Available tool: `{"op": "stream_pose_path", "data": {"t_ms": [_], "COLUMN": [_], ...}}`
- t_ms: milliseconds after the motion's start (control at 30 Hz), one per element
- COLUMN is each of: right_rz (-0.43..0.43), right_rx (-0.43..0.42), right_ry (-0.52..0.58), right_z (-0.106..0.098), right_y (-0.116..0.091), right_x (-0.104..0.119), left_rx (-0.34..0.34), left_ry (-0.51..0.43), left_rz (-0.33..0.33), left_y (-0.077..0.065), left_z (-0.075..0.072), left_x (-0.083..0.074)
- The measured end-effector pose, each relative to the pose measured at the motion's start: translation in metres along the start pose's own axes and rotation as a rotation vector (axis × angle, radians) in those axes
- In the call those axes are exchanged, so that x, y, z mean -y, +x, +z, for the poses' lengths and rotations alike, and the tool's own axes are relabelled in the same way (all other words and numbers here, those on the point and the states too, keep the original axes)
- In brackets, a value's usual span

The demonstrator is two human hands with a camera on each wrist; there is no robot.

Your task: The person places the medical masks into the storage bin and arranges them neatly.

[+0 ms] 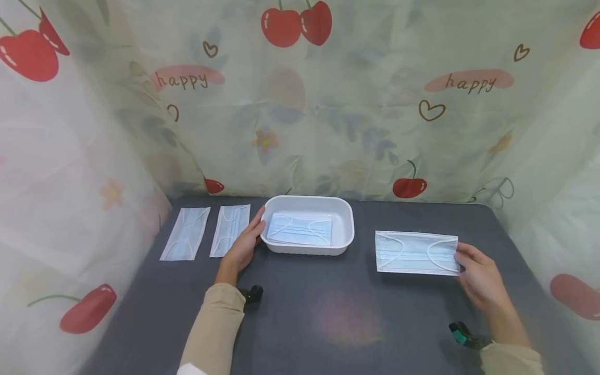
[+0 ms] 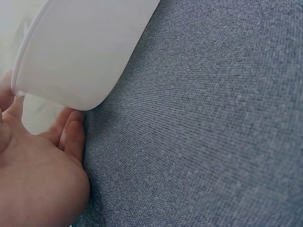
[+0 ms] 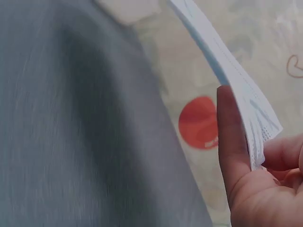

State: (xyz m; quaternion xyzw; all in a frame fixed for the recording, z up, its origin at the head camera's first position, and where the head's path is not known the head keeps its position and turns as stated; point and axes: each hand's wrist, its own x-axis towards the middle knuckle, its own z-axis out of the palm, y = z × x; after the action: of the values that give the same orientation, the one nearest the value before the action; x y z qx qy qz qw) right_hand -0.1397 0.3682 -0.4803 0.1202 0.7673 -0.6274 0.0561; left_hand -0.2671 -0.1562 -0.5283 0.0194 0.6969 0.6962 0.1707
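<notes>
In the head view a white rectangular tray (image 1: 307,250) stands at the table's back middle, with a light-blue face mask (image 1: 300,229) lying flat inside. My left hand (image 1: 244,245) holds the tray by its left end; in the left wrist view the thumb is up at the rim and the fingers are low against the wall. Off to the right, my right hand (image 1: 485,278) pinches another face mask (image 1: 414,253) by its right short edge, thumb on one side and fingers on the other. That mask is raised over the table, ear loops toward me.
Two more face masks (image 1: 186,234) (image 1: 230,230) lie lengthwise on the dark grey table (image 1: 300,297), left of the tray. A printed cloth curtain (image 1: 328,130) with cherries and hearts surrounds the table at the back and both sides.
</notes>
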Motion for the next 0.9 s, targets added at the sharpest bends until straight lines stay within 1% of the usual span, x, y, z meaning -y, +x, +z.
{"op": "stream_pose_path", "data": {"t_ms": [133, 300, 433, 700, 900], "right_rz": [0.000, -0.020, -0.057, -0.089, -0.125], "right_rx": [0.060, 0.100, 0.138, 0.168, 0.193], "right_ry": [0.185, 0.297, 0.345, 0.348, 0.376], "right_z": [0.007, 0.013, 0.018, 0.032, 0.045], "right_y": [0.002, 0.004, 0.005, 0.009, 0.010], "right_x": [0.006, 0.014, 0.020, 0.035, 0.044], "left_rx": [0.002, 0.003, 0.005, 0.009, 0.000], "left_ry": [-0.007, -0.004, -0.002, -0.001, -0.002], "left_rz": [0.000, -0.001, 0.006, 0.002, -0.007], "left_y": [0.001, 0.000, -0.002, -0.002, -0.001], "left_z": [0.000, 0.000, 0.000, -0.001, 0.000], "left_x": [0.000, 0.000, -0.001, -0.001, -0.002]}}
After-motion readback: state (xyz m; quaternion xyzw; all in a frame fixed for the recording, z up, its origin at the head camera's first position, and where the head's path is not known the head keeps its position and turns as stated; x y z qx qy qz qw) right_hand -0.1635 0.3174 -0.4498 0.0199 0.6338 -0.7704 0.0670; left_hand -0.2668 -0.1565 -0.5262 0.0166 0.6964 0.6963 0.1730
